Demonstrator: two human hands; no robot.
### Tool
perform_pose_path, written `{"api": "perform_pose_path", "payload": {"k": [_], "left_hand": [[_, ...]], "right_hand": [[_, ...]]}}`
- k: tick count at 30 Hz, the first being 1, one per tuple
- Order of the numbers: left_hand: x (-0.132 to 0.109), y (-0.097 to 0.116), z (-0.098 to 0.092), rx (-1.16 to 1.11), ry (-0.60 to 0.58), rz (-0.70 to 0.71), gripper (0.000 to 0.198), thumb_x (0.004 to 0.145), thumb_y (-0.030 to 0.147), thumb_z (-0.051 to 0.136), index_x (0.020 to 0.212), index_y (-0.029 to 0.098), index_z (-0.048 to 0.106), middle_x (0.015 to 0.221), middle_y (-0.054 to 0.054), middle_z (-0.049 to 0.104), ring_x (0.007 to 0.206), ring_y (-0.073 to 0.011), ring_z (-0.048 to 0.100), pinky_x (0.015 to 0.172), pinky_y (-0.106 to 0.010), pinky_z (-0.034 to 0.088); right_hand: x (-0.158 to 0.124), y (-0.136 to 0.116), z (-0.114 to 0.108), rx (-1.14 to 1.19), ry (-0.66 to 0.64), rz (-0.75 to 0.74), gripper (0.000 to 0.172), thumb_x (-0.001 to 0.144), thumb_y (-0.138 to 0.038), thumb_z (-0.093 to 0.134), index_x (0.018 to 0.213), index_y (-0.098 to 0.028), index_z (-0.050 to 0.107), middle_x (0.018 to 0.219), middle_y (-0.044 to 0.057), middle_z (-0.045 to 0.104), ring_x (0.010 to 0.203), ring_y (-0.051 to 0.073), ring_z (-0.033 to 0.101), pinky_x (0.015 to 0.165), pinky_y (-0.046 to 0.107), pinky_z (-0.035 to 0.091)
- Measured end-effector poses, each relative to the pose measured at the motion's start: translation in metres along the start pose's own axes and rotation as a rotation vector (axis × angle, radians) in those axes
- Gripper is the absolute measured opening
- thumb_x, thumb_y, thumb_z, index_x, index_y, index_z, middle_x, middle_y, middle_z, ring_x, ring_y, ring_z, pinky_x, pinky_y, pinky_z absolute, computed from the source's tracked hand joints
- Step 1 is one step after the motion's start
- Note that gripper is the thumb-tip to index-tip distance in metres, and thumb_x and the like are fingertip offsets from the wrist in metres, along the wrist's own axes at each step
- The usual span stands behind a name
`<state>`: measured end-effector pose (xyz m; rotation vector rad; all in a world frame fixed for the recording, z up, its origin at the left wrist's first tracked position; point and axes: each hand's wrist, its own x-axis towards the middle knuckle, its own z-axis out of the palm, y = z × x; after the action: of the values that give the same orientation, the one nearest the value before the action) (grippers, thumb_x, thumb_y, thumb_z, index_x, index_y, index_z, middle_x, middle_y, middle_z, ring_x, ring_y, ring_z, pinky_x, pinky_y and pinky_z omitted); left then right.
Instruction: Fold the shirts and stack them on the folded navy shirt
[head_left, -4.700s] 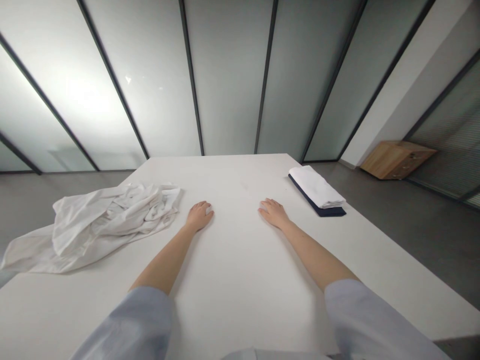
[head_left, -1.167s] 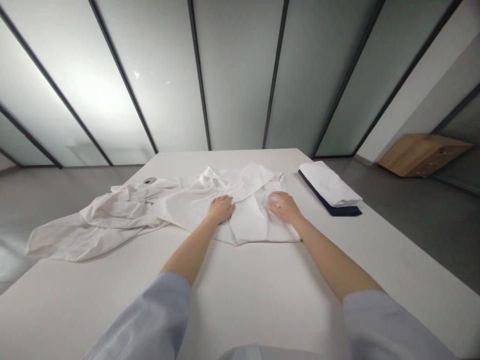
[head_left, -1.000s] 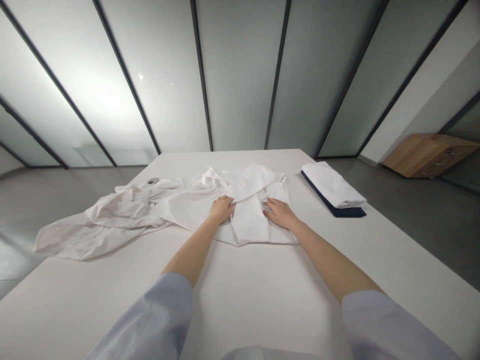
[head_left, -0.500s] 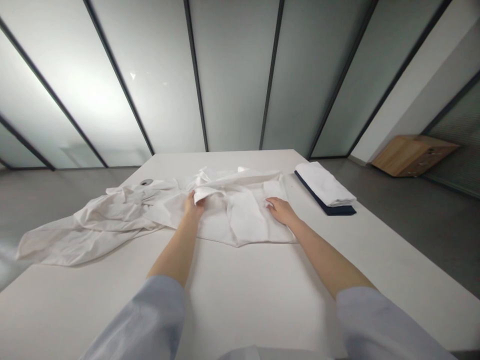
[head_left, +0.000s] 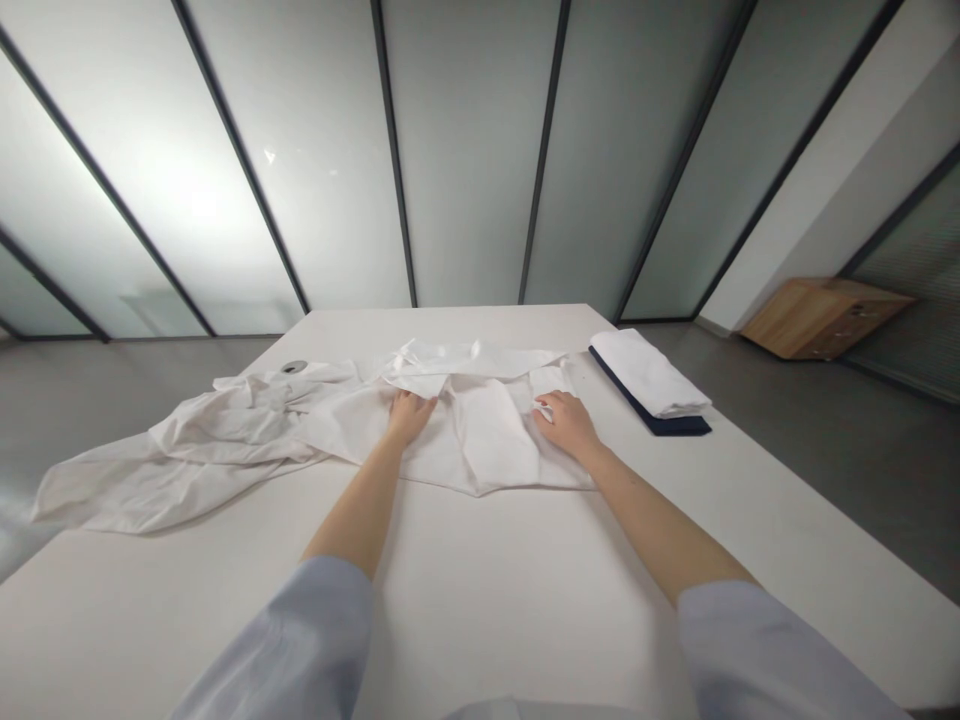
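Observation:
A crumpled white garment (head_left: pixel 491 430) lies across the table, its loose part (head_left: pixel 217 440) bunched and trailing off to the left. My left hand (head_left: pixel 409 416) rests palm down on it, thumb spread to the right and fingertips partly covered by a raised flap (head_left: pixel 420 380). On the garment's right side, my right hand (head_left: pixel 567 424) has its fingers bent, with a small ridge of the white cloth between thumb and forefinger. Both hands touch the garment, and the layers beneath them are hidden.
A folded white cloth (head_left: pixel 649 372) lies on a folded navy cloth (head_left: pixel 679 427) near the right edge of the white table (head_left: pixel 517 590). A round grey fitting (head_left: pixel 294 367) is at the far left. A wooden cabinet (head_left: pixel 817 318) stands on the floor beyond, by frosted glass panels (head_left: pixel 472 150).
My left hand has let go of the lifted cloth edge and moved a little right, under the flap, which now lies lower and flatter. My right hand's fingers have bent more, near the same spot.

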<state>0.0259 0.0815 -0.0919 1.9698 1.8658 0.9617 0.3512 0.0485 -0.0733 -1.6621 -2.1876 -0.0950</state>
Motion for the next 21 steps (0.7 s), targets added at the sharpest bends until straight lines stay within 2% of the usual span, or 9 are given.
{"api": "perform_pose_path", "payload": {"k": [4, 6, 8, 12, 15, 17, 18, 19, 21], "left_hand": [[-0.006, 0.004, 0.0, 0.214, -0.046, 0.06, 0.054, 0.082, 0.038, 0.058, 0.13, 0.016, 0.052, 0.143, -0.015, 0.046, 0.136, -0.0299, 0.034, 0.11, -0.043, 0.029], [-0.006, 0.005, -0.002, 0.245, -0.057, 0.065, 0.053, 0.084, 0.037, 0.054, 0.132, 0.015, 0.051, 0.143, -0.015, 0.046, 0.136, -0.0287, 0.035, 0.11, -0.04, 0.029], [-0.006, 0.005, -0.004, 0.279, -0.07, 0.066, 0.054, 0.085, 0.037, 0.052, 0.134, 0.014, 0.05, 0.144, -0.015, 0.044, 0.136, -0.0285, 0.034, 0.111, -0.039, 0.028], [-0.009, 0.011, -0.002, 0.393, -0.127, 0.039, 0.065, 0.083, 0.044, 0.055, 0.138, 0.012, 0.045, 0.149, -0.017, 0.037, 0.14, -0.0338, 0.026, 0.111, -0.044, 0.026], [-0.014, 0.02, 0.003, 0.48, -0.151, -0.051, 0.066, 0.085, 0.051, 0.05, 0.138, 0.012, 0.047, 0.145, -0.022, 0.041, 0.135, -0.039, 0.033, 0.107, -0.051, 0.029], [-0.015, 0.028, 0.006, 0.538, -0.153, -0.095, 0.063, 0.086, 0.055, 0.044, 0.133, 0.012, 0.053, 0.138, -0.024, 0.048, 0.128, -0.0418, 0.041, 0.101, -0.055, 0.034], [-0.014, 0.033, 0.007, 0.561, -0.156, -0.099, 0.062, 0.087, 0.056, 0.042, 0.13, 0.012, 0.056, 0.134, -0.025, 0.052, 0.125, -0.0426, 0.045, 0.098, -0.055, 0.037], [-0.012, 0.037, 0.007, 0.578, -0.166, -0.093, 0.062, 0.087, 0.056, 0.04, 0.126, 0.012, 0.059, 0.13, -0.025, 0.055, 0.121, -0.0427, 0.049, 0.094, -0.054, 0.04], [-0.005, 0.046, 0.005, 0.601, -0.211, -0.072, 0.058, 0.087, 0.055, 0.041, 0.119, 0.012, 0.064, 0.123, -0.025, 0.06, 0.114, -0.0406, 0.055, 0.089, -0.05, 0.044]], "right_hand": [[0.0, -0.007, 0.0, -0.11, -0.102, 0.021, 0.037, 0.088, -0.036, 0.05, 0.118, -0.019, 0.063, 0.121, 0.014, 0.061, 0.11, 0.028, 0.053, 0.093, 0.037, 0.039], [0.002, -0.001, 0.005, -0.152, -0.155, 0.073, 0.034, 0.088, -0.032, 0.049, 0.113, -0.018, 0.066, 0.119, 0.015, 0.061, 0.108, 0.028, 0.054, 0.09, 0.037, 0.04], [0.005, 0.012, 0.01, -0.133, -0.149, 0.151, 0.031, 0.089, -0.028, 0.044, 0.104, -0.019, 0.069, 0.111, 0.014, 0.065, 0.102, 0.026, 0.057, 0.085, 0.034, 0.042], [0.01, 0.047, 0.015, 0.057, -0.004, 0.373, 0.036, 0.089, -0.027, 0.037, 0.104, -0.017, 0.069, 0.101, 0.011, 0.068, 0.093, 0.023, 0.061, 0.08, 0.03, 0.044], [0.011, 0.058, 0.007, 0.141, 0.188, 0.447, 0.041, 0.087, -0.031, 0.04, 0.114, -0.013, 0.064, 0.105, 0.014, 0.067, 0.094, 0.026, 0.06, 0.083, 0.035, 0.045], [0.011, 0.048, -0.003, 0.133, 0.276, 0.362, 0.041, 0.085, -0.031, 0.042, 0.116, -0.013, 0.063, 0.11, 0.014, 0.065, 0.099, 0.027, 0.059, 0.088, 0.037, 0.044], [0.01, 0.037, -0.008, 0.128, 0.275, 0.274, 0.04, 0.086, -0.031, 0.042, 0.116, -0.014, 0.063, 0.112, 0.014, 0.065, 0.101, 0.027, 0.058, 0.09, 0.038, 0.043], [0.009, 0.022, -0.012, 0.131, 0.24, 0.171, 0.039, 0.087, -0.03, 0.041, 0.115, -0.015, 0.063, 0.113, 0.013, 0.065, 0.103, 0.026, 0.058, 0.092, 0.037, 0.041], [0.001, -0.015, -0.017, 0.159, 0.066, -0.052, 0.038, 0.09, -0.031, 0.041, 0.119, -0.017, 0.062, 0.113, 0.011, 0.065, 0.103, 0.023, 0.059, 0.093, 0.033, 0.041]]}}
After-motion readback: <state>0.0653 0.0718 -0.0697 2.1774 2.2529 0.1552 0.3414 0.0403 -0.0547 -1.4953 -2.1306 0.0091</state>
